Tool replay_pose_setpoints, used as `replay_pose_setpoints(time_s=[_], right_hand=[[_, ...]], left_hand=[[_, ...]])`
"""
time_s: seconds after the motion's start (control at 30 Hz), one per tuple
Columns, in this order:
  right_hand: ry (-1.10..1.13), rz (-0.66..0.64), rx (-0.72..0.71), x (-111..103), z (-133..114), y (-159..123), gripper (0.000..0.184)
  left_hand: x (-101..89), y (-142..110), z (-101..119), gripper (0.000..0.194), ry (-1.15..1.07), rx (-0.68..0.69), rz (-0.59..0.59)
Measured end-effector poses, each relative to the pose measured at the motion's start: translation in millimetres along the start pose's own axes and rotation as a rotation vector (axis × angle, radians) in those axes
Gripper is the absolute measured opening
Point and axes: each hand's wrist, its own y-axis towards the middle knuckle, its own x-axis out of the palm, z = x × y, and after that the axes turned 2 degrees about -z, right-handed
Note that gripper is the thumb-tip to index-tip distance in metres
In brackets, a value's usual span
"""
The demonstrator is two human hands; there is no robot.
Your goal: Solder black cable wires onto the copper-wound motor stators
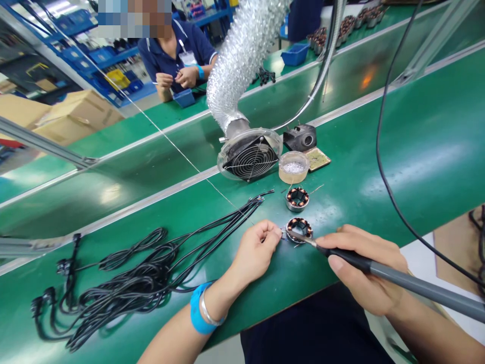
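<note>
1. A green workbench [352, 177] fills the foreground; clock directions run from the nearer motor stator.
2. The foil extraction duct [235, 65], ending in a fan, hangs at 11 o'clock; fumes could escape if its pull is weak.
3. Black power cables [144, 273] sprawl from 8 to 10 o'clock; a dragging left forearm could snag them.
4. The soldering iron [409, 281] comes in from 4 o'clock, its metal shaft crossing the stator. A slip could scorch coil insulation.
5. The right hand [379, 293] is clamped around its handle; a jolt there would swing the tip towards the other hand.
6. The left hand [259, 247], at 9 o'clock, has its fingertips pinched together on fine lead wires [283, 232]. Closeness to the tip risks burns; a loosened pinch, a misaligned joint.
7. The nearer motor stator [299, 221] lies on the bench between both hands, apparently unclamped, so pushing could skid it into the second stator [297, 205] at 12 o'clock.
</note>
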Motion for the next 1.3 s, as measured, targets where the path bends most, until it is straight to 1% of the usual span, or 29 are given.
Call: replay_pose_setpoints(time_s=[0.13,0.57,0.7,0.83,0.9,0.93,1.0,1.07,1.17,1.23,1.3], right_hand=[[-0.009,0.047,-0.002,0.8,3.1,-5.0,0.019],[-0.002,0.059,-0.008,-0.8,7.1,-9.1,0.020],[0.013,0.102,-0.014,1.7,9.0,-10.5,0.027],[0.041,0.158,0.030,8.1,11.1,-9.5,0.042],[0.004,0.136,0.026,13.9,13.9,-4.7,0.042],[-0.035,0.100,0.002,17.5,15.9,-1.2,0.039],[-0.105,0.016,-0.080,26.1,21.1,6.8,0.030],[-0.113,-0.049,-0.171,35.2,26.9,13.6,0.024],[-0.087,-0.076,-0.260,44.5,32.7,18.1,0.021],[-0.096,-0.063,-0.278,45.0,33.1,17.2,0.021],[-0.115,-0.041,-0.244,41.4,30.8,14.0,0.023]], left_hand=[[0.7,-0.1,0.9,0.034,-0.001,-0.006,0.000],[0.9,-0.3,0.4,0.034,-0.012,-0.009,-0.013],[1.7,-1.3,0.8,0.034,-0.022,-0.012,-0.008],[1.9,-0.5,2.2,0.034,-0.022,-0.003,-0.010],[1.2,0.1,0.8,0.033,-0.026,0.001,-0.018],[0.5,0.4,-1.2,0.033,-0.031,0.009,-0.028],[-1.4,1.0,-7.3,0.034,-0.040,0.040,-0.062],[-4.0,1.2,-14.1,0.036,-0.048,0.071,-0.104],[-8.2,-1.5,-15.8,0.038,-0.037,0.092,-0.162],[-10.5,-5.8,-7.7,0.035,0.064,0.112,-0.183],[-12.3,-10.9,4.8,0.028,0.282,0.155,-0.154]])
